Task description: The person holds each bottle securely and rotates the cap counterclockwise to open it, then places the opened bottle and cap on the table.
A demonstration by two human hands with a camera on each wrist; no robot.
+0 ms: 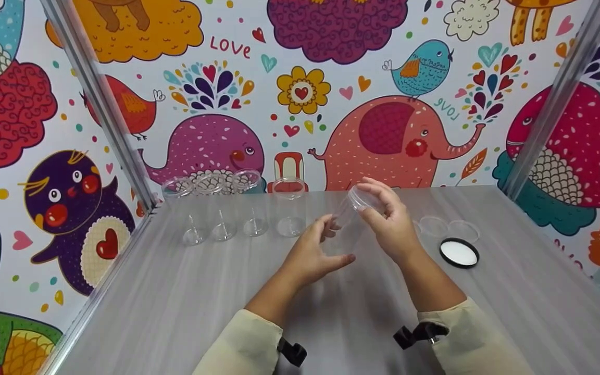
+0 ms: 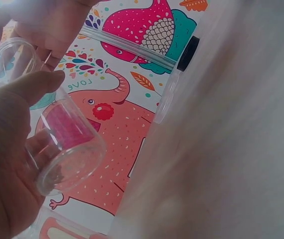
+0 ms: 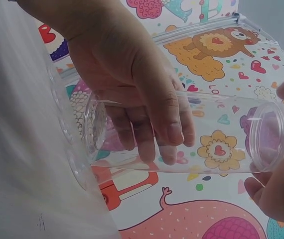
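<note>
A clear cylindrical jar (image 1: 342, 234) is held tilted above the table, its rim end up and to the right. My left hand (image 1: 308, 255) grips the jar's body, with the thumb on the near side and fingers behind. At the rim end, my right hand (image 1: 395, 226) curls its fingers and thumb around the clear round edge. The right wrist view shows the ringed end (image 3: 271, 137) between those fingers; I cannot tell whether a clear lid is on it. In the left wrist view the jar's base (image 2: 74, 164) points down, with nothing visible inside.
Several clear jars (image 1: 290, 226) stand upright in a row at the back left. Clear round lids (image 1: 464, 230) lie to the right, beside a black-rimmed white disc (image 1: 459, 253). Patterned walls and metal posts (image 1: 552, 104) bound the grey table (image 1: 185, 297).
</note>
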